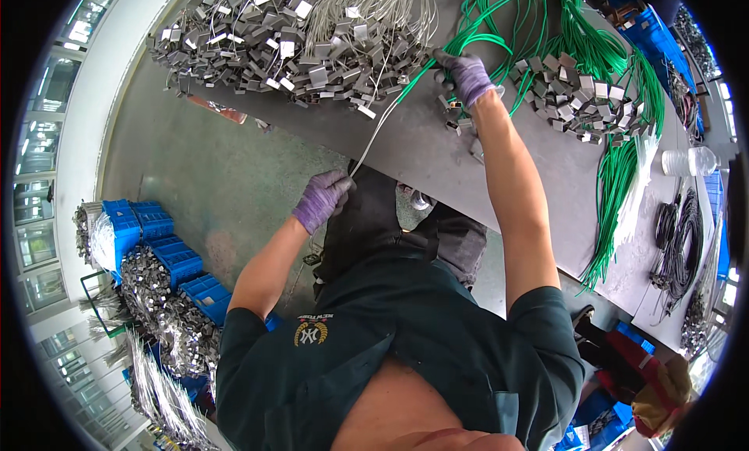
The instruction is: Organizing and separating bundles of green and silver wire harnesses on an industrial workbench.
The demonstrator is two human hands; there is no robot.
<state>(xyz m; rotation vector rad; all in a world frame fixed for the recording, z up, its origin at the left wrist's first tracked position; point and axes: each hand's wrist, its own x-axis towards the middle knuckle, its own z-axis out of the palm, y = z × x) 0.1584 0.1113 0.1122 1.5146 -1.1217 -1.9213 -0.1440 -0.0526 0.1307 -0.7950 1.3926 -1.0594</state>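
Note:
My left hand, in a purple glove, is closed around thin white wires off the table's near edge. The wires run taut up to the right and meet green wires near my right hand. That right hand, gloved alike, grips the green wires over the table, its fingers partly hidden. Just below it lie a few small metal blocks. More blocks with green wires are heaped to its right. At the upper left spreads a large pile of grey metal blocks with whitish wires.
The grey table slants across the view. At right are a clear plastic jar and coiled black cables. Blue crates and more metal parts stand at lower left. Another person is at lower right.

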